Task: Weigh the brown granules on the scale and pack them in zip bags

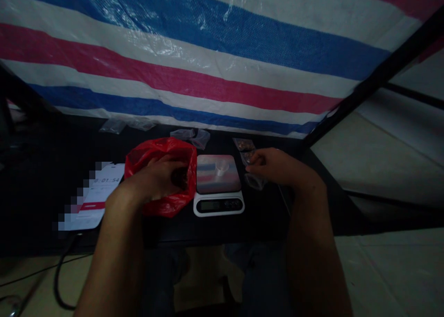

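Observation:
My left hand (157,178) reaches into an open red plastic bag (166,207). Its fingers curl down over dark contents there, and the fingertips are hidden. Right of the bag stands a small white digital scale (219,205) with a shiny metal plate. On the plate sits a small clear round cup (222,168). Further right, the fingers of my right hand (268,164) are pinched together at the edge of a small clear plastic bag (247,157). Another clear bag (255,182) lies just under that hand, and one holding brownish pieces (245,144) lies behind it.
A phone (95,197) showing a timer lies left of the red bag, a cable (57,275) hanging near it. More clear bags (194,136) lie along the back of the black table (215,229). Striped plastic sheeting (194,53) rises behind; a dark frame bar (347,100) slants at right.

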The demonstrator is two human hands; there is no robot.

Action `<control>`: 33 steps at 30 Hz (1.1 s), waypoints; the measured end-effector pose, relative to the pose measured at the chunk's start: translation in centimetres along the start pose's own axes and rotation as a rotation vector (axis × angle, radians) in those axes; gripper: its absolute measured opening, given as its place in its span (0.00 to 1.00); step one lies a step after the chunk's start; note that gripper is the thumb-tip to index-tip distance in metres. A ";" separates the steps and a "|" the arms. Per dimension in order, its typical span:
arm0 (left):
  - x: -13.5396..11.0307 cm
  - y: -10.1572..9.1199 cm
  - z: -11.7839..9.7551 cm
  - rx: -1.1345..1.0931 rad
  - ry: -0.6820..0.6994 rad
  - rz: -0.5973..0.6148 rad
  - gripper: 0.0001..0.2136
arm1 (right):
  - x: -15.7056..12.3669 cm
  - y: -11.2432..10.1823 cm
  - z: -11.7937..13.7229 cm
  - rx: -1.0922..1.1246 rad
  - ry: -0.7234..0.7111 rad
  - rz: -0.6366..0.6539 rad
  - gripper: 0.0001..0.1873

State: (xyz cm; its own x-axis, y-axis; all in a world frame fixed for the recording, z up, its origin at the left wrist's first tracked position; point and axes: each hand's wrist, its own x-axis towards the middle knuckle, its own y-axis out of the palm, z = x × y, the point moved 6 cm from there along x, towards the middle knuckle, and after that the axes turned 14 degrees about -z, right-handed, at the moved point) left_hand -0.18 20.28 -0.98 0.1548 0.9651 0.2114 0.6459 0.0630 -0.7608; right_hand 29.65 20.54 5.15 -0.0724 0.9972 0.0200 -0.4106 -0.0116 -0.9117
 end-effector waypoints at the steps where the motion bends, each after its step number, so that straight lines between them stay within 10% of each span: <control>1: 0.0 0.4 0.1 0.020 -0.013 0.068 0.19 | 0.0 -0.1 0.1 -0.003 -0.006 -0.016 0.07; 5: 0.1 0.5 0.1 0.054 -0.062 0.171 0.17 | 0.1 -0.4 0.6 -0.007 -0.009 -0.070 0.08; 23: 0.2 -2.2 0.0 -0.008 -0.018 -0.081 0.10 | -0.2 -1.2 1.5 0.094 -0.048 -0.127 0.09; 33: 0.7 -3.6 -4.5 -0.099 0.143 -0.139 0.10 | -0.3 -1.3 2.9 0.115 -0.089 -0.152 0.08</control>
State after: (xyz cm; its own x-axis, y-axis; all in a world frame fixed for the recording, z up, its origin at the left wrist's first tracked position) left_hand 0.94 19.59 4.68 0.1592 0.9023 0.4006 0.7374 0.1611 -0.6559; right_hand 27.62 20.04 7.54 -0.0796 0.9776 0.1949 -0.5240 0.1253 -0.8425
